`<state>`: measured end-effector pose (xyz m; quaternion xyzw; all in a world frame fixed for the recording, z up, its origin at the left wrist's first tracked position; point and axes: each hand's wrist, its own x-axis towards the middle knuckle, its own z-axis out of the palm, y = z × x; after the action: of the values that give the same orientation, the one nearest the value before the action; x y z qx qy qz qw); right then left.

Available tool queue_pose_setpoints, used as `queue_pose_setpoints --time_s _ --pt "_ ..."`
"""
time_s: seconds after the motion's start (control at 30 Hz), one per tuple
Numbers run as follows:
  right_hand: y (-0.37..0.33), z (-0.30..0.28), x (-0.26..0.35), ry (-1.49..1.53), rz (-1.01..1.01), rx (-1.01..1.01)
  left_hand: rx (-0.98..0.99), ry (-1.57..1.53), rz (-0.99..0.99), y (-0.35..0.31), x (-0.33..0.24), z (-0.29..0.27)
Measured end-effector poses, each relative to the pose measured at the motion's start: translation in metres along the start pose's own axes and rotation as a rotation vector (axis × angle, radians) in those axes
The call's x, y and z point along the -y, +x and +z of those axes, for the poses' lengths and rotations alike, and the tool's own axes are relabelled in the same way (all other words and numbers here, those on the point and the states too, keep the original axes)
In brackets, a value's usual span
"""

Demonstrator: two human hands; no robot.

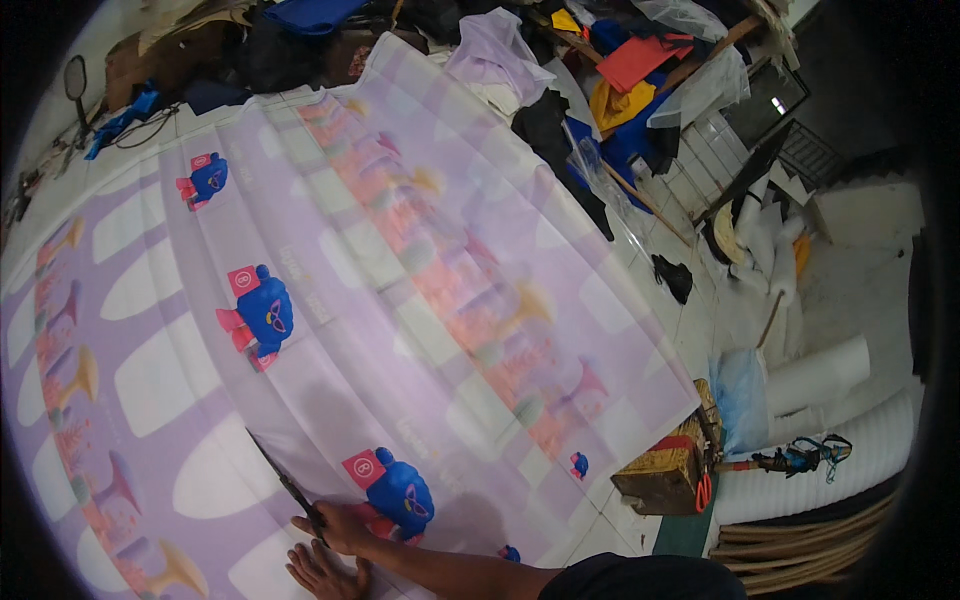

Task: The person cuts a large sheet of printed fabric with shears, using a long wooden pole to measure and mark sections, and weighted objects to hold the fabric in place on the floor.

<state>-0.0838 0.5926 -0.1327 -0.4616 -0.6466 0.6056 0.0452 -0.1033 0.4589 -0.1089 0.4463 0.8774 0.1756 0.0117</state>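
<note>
We look down on a broad, pale lilac sheet of printed cloth (350,290) spread over a white tile floor (612,530), patterned with pink and orange coral bands, white rounded shapes and several blue cartoon figures (265,312). Near the lower edge of the view, our right hand (345,528) reaches in from the right, its fingers closed around the handles of a pair of dark scissors (290,485). The blades point up and to the left over the sheet; we cannot tell whether they are parted. Just below, nearer to us, our left hand (328,575) lies palm down on the cloth with its fingers spread, gripping nothing that we can see. The sheet reaches far ahead of both hands and well out to either side, so they rest over only its near part. By its soft creases and long ripples, we judge it thin, light and limp, perhaps a little slippery, quick to bunch or slide but hardly fragile. A flat palm beside the blades would likely steady it best; to lift it, we would pinch a free edge on each side. The scissors look slim and rigid, best held by their handles, away from the blades.
</note>
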Motion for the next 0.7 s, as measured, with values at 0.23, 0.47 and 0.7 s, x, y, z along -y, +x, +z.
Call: queue_pose_setpoints --time_s 0.23,0.47,0.7 --pt "0.010 0.001 0.020 -0.151 -0.092 -0.010 0.062 0.092 -0.034 -0.021 0.030 0.025" --pt "0.012 -0.003 -0.013 -0.073 0.024 -0.035 0.135 -0.066 -0.061 -0.009 0.016 0.024" --pt "0.004 0.012 0.006 0.068 -0.031 0.014 0.146 -0.013 -0.140 -0.013 0.022 0.010"
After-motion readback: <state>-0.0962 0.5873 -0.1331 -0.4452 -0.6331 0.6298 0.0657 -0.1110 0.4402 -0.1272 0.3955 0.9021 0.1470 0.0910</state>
